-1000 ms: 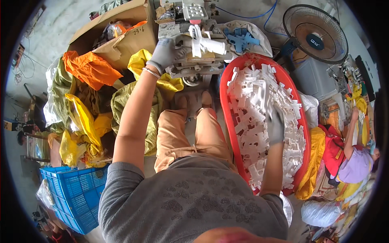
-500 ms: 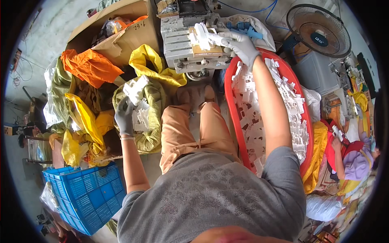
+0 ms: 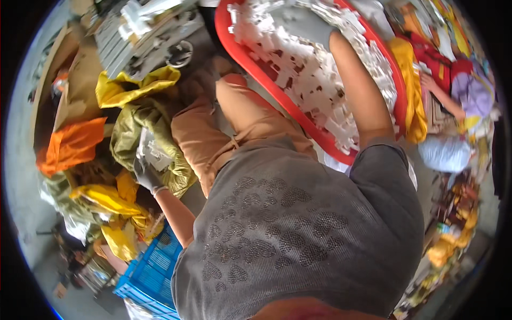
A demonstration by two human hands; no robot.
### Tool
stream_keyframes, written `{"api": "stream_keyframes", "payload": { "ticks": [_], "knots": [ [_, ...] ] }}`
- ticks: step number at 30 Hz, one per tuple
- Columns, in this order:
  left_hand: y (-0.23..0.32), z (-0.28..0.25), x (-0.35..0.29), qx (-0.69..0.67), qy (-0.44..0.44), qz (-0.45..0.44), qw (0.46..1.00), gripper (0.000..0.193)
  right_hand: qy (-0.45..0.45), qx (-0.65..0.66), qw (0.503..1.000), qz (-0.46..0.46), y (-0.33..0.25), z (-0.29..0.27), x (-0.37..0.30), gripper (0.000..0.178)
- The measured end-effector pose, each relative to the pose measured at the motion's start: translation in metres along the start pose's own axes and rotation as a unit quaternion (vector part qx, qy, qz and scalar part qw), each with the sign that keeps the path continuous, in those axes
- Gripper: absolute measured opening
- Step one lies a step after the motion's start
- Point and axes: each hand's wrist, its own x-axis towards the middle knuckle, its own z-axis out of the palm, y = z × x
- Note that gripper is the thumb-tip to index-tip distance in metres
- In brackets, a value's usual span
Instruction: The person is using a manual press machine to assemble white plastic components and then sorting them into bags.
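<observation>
My left hand [image 3: 146,175], in a grey glove, is at the near left edge of an olive-green sack [image 3: 133,120]. Its fingers point toward white plastic parts [image 3: 154,154] in the sack's mouth. A narrow white piece stands just beyond the fingertips; whether they grip it is unclear. Inside a large red tub [image 3: 274,93] heaped with white plastic parts [image 3: 320,80], my right hand [image 3: 305,25], also grey-gloved, is smeared by motion. Its fingers cannot be made out. White pieces [image 3: 140,18] rest on the grey metal machine [image 3: 120,50] at the far left.
Yellow cloth [image 3: 136,88] lies between sack and machine. To the left are orange cloth [image 3: 72,144], a cardboard box [image 3: 80,80] and yellow bags [image 3: 106,197]. A blue crate [image 3: 152,274] stands near left. Beyond the tub, a co-worker in purple [image 3: 472,96] handles something beside yellow fabric [image 3: 410,80].
My right hand has left the machine and moved into the red tub. My left hand is lower against the sack. The whole view has turned toward the right.
</observation>
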Motion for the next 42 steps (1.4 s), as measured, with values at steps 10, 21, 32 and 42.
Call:
{"api": "stream_keyframes", "payload": {
  "ticks": [10, 21, 32, 42],
  "knots": [
    [-0.022, 0.026, -0.006, -0.053, -0.102, -0.037, 0.993, 0.033, -0.166, -0.289, 0.798, 0.502, 0.086, 0.104, -0.227, 0.040],
    [0.017, 0.041, -0.017, -0.122, -0.160, -0.012, 0.979, 0.029, -0.075, 0.187, 0.930, 0.308, 0.088, 0.136, -0.197, 0.056],
    [0.041, 0.018, -0.016, -0.077, -0.113, 0.087, 0.987, 0.027, -0.024, 0.065, 0.953, 0.295, 0.098, 0.202, -0.238, 0.045],
    [0.225, 0.018, 0.002, -0.064, -0.002, 0.338, 0.939, 0.018, -0.053, 0.289, 0.904, 0.310, 0.063, 0.163, -0.228, 0.056]
  ]
}}
